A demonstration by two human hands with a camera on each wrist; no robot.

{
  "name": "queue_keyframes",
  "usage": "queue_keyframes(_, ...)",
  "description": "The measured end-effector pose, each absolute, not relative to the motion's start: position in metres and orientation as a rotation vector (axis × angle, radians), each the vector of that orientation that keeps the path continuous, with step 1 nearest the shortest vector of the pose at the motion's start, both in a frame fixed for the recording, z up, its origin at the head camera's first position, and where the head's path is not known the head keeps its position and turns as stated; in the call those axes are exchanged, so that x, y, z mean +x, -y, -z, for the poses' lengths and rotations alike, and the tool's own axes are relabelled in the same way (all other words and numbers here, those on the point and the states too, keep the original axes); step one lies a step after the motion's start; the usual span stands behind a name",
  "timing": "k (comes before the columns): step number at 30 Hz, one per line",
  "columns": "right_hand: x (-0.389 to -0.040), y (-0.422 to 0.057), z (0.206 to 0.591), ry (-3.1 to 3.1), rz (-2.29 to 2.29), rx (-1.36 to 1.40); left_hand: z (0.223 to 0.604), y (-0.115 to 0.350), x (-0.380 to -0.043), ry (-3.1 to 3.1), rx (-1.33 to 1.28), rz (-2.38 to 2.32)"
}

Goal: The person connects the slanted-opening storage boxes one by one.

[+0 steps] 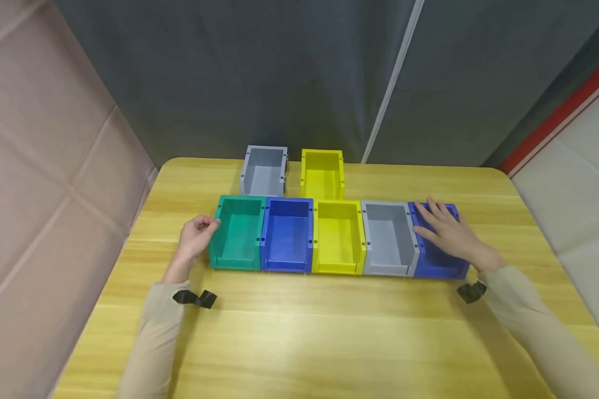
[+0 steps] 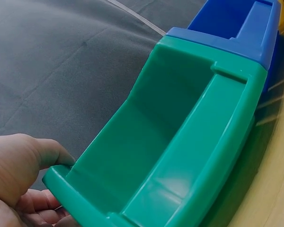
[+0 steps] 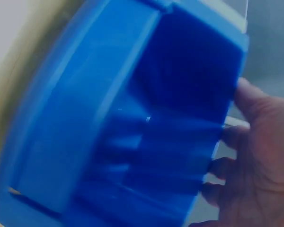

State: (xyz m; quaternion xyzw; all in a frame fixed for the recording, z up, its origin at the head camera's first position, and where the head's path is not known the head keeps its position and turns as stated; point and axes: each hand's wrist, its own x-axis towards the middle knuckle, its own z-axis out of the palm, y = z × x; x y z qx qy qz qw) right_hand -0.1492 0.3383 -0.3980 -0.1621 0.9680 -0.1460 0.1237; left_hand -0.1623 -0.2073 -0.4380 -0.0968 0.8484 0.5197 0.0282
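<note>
Five plastic storage bins stand side by side in a row on the table. My left hand (image 1: 196,237) is at the left wall of the green bin (image 1: 237,263). In the left wrist view its thumb hooks over the rim of that wall, with the other fingers curled on the outside. At the row's right end, my right hand (image 1: 449,233) lies spread over the blue bin (image 1: 439,269), its fingers reaching along the back edge. Between them stand another blue bin (image 1: 287,244), a yellow bin (image 1: 338,244) and a grey bin (image 1: 389,244).
Behind the row, a second grey bin (image 1: 264,169) and a second yellow bin (image 1: 322,172) stand close to the wooden table's (image 1: 329,332) back edge. A dark curtain (image 1: 239,72) hangs behind the table, with pale padded walls (image 1: 45,194) at the left.
</note>
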Motion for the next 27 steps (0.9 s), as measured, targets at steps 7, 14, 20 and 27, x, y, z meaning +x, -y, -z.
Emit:
queue_keyframes(7, -0.169, -0.323, 0.384, -2.837, 0.469, -0.498, 0.438, 0.209, -0.162, -2.623, -0.316, -1.588)
queue_keyframes(14, -0.192, -0.292, 0.364, -2.838, 0.640, -0.509, 0.436, 0.207, -0.162, -2.612, -0.298, -1.602)
queue_keyframes(20, -0.215, -0.268, 0.359, -2.825, 0.678, -0.502, 0.436, 0.207, -0.162, -2.612, -0.306, -1.600)
queue_keyframes(27, -0.241, -0.244, 0.358, -2.772, 0.894, -0.449, 0.436, 0.207, -0.162, -2.610, -0.306, -1.599)
